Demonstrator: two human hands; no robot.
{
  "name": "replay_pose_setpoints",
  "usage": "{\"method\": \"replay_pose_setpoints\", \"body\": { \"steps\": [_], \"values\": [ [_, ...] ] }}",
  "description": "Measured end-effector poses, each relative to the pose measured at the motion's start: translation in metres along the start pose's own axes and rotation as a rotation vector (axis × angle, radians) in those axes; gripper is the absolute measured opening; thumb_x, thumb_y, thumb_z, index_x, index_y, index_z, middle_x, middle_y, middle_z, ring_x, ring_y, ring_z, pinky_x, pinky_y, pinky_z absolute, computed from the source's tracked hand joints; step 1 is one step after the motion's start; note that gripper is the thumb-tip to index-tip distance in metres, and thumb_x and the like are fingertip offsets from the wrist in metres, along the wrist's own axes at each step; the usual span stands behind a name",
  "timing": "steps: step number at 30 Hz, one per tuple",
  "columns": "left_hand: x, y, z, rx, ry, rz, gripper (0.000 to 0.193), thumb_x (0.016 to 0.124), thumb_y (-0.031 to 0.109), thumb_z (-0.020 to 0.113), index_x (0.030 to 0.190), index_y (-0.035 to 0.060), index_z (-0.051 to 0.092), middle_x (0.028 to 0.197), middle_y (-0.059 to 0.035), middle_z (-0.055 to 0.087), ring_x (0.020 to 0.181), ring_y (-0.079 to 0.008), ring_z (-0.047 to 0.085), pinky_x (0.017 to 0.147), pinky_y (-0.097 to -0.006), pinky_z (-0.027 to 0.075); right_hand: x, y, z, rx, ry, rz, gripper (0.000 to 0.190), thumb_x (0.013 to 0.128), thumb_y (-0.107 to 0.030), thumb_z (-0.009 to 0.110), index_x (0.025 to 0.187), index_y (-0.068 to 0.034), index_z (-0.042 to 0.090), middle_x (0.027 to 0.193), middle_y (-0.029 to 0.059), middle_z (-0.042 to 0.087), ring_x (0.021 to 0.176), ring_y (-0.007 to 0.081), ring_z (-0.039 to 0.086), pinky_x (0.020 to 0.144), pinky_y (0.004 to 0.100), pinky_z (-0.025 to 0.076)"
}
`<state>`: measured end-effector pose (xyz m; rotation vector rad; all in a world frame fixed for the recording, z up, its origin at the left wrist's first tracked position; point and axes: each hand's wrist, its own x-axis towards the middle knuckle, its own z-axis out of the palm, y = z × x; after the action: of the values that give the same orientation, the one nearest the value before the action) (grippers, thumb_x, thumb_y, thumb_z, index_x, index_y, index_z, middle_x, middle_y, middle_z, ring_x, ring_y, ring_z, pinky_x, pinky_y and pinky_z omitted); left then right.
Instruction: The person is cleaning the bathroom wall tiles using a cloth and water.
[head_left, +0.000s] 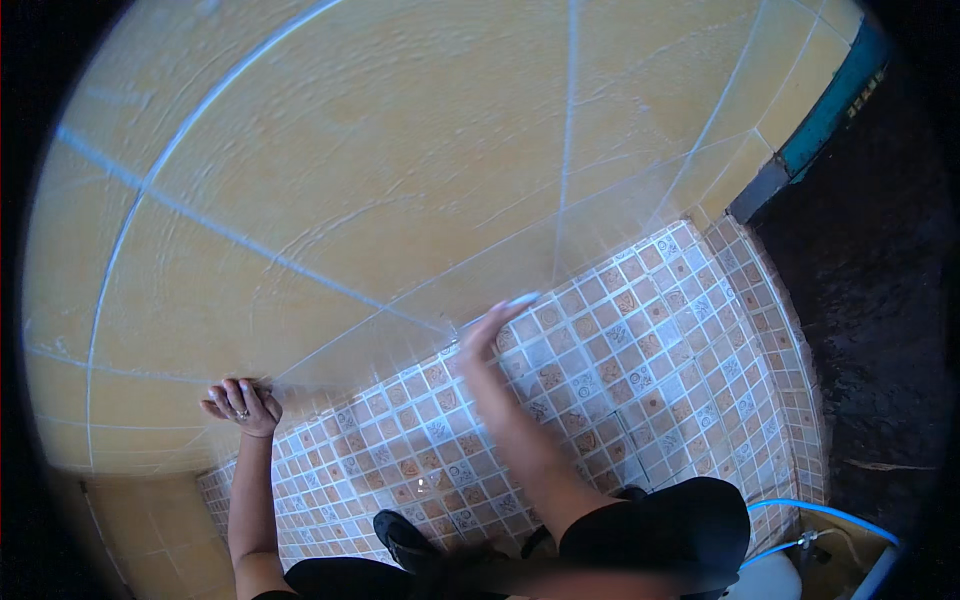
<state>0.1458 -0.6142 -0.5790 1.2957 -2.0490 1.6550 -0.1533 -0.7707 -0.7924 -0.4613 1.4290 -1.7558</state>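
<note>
My right hand (484, 331) is blurred and grips a small pale object (523, 300), its kind too smeared to tell. It is low down, by the seam where the yellow tiled wall (405, 172) meets the patterned mosaic floor (600, 390). Streaks of wet, soapy-looking film run in arcs over the wall tiles. Further left, my left hand (246, 406) is against the lower wall near the corner, with curled fingers and a ring on one of them. Whether anything is inside that hand is hidden.
A dark shoe (405, 540) stands on the mosaic floor below me. At the lower right, a blue hose (825, 510) runs by a metal valve (808, 538) and a white fixture (772, 577). A teal post (832, 105) borders a dark, rough ground (885, 337) beyond the tiled edge.
</note>
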Motion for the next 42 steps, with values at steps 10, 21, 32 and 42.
{"method": "replay_pose_setpoints", "body": {
  "steps": [10,21,32,42],
  "values": [
    [-0.001,0.015,0.009,0.014,-0.019,-0.019,0.056,0.096,0.034,0.035,0.142,0.0013,0.03,0.152,-0.0192,0.024,0.142,-0.0414,0.016,0.111,-0.0623,0.004,0.236,-0.052,-0.079,-0.038,0.186,-0.236,0.077,0.099,-0.049,0.025,0.146,0.007,0.0,0.154,0.0248,-0.003,0.144,0.0331,0.002,0.117,0.0418,0.003],
    [0.004,0.027,0.019,0.021,0.054,-0.076,0.053,0.096,0.032,0.035,0.141,0.0035,0.034,0.15,-0.0183,0.03,0.141,-0.0403,0.021,0.111,-0.0614,0.008,-0.034,-0.109,0.023,-0.295,-0.374,-1.18,0.077,0.09,-0.047,0.046,0.151,-0.012,0.015,0.156,0.0181,0.013,0.144,0.0341,0.009,0.114,0.0554,0.005],
    [0.009,0.022,0.006,-0.047,0.055,-0.115,0.041,0.09,0.026,0.044,0.125,0.0095,0.057,0.142,-0.0086,0.045,0.139,-0.0316,0.029,0.114,-0.0555,0.007,0.125,-0.261,-0.001,-0.297,-0.025,-0.993,0.063,0.101,-0.031,0.03,0.148,0.002,0.008,0.155,0.0224,0.005,0.144,0.0375,0.002,0.116,0.048,0.003],
    [0.017,0.02,-0.01,-0.116,0.034,-0.124,0.038,0.086,0.023,0.051,0.12,0.0118,0.063,0.135,-0.0036,0.053,0.135,-0.0283,0.036,0.115,-0.0537,0.007,-0.102,-0.233,0.073,-0.543,-0.637,-1.427,0.072,0.092,-0.043,0.043,0.151,-0.01,0.016,0.157,0.015,0.01,0.145,0.0341,0.008,0.115,0.0519,0.002]
  ]
}}
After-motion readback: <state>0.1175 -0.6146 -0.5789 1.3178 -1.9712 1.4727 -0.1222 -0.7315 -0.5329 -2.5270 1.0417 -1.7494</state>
